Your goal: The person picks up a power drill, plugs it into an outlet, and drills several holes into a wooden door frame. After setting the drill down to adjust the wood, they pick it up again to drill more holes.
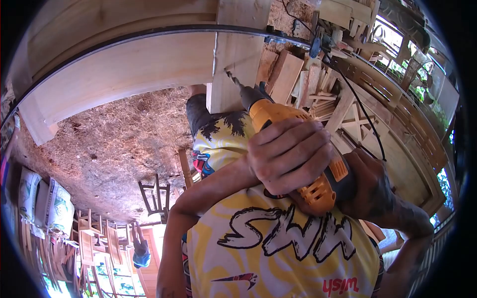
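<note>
A yellow and black power drill (318,196) is held in both of my hands, pointing up and to the left. My left hand (293,154) wraps over the top of its body, fingers curled round the yellow housing. At the rear, my right hand (367,181) is closed round the handle, its fingers partly hidden. The drill bit (232,78) has its tip at a dark spot on the face of a pale wooden post (231,92). A wide wooden board (144,67) joins the post from the left.
A long dark bar (164,31) with a blue fitting (315,47) crosses the wood. A black cord (365,109) hangs at right. Wood offcuts (318,79) lie beyond the drill. Sacks (59,208), a dark stool (155,193) and a person in blue (141,253) are at lower left.
</note>
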